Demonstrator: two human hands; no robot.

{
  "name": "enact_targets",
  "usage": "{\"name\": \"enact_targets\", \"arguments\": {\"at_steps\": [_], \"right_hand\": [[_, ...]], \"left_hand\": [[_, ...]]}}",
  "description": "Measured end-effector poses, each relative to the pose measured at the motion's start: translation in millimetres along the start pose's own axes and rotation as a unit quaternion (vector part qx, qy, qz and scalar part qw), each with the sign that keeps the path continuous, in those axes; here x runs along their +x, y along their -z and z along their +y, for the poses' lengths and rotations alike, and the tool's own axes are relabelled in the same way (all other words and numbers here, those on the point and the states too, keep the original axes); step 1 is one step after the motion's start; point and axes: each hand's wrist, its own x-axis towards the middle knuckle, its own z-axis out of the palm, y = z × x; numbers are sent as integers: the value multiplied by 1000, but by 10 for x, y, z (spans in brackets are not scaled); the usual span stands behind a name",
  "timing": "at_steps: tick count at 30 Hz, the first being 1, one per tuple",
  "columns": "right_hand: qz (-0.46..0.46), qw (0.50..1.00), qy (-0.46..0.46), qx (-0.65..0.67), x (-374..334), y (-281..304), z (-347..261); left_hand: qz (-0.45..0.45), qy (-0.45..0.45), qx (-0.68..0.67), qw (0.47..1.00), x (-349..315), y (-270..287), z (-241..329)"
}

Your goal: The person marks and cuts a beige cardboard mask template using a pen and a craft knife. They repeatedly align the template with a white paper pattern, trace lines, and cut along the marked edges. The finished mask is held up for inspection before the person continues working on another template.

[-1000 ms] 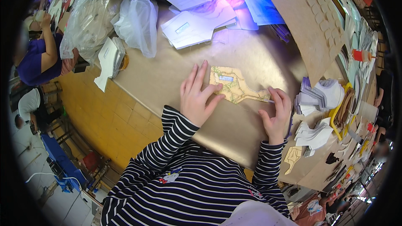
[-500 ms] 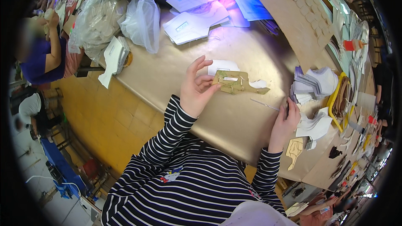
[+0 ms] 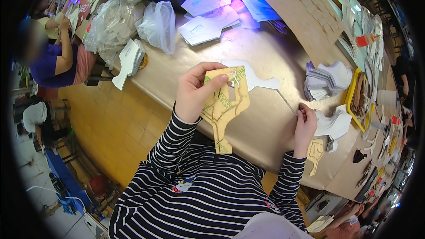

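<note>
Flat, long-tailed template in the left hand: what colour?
The template is pale yellow with green printing; head view shows it best.

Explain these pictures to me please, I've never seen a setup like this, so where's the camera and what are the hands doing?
There's no machine here: the hands belong to a person in striped sleeves. Every picture comes from one camera worn on that person's head, looking down; its very wide lens makes straight edges bend.

The left hand holds up a flat yellow cut-out with a slot in it. The right hand grips a thin stick, perhaps a pen; I can't tell for sure.

On the shiny brown table, a white piece lies just beyond the cut-out. Around it are stacked white papers, a plastic bag and a large brown sheet.
</note>
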Motion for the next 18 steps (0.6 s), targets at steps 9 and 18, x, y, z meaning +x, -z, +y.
{"name": "enact_targets", "arguments": {"at_steps": [9,18], "right_hand": [[-76,912,-126,383,-102,589,-873],[-364,684,-245,583,-105,413,-1373]], "left_hand": [[-110,31,163,980,-148,-235,103],[-271,135,-35,952,-83,-107,-36]]}}
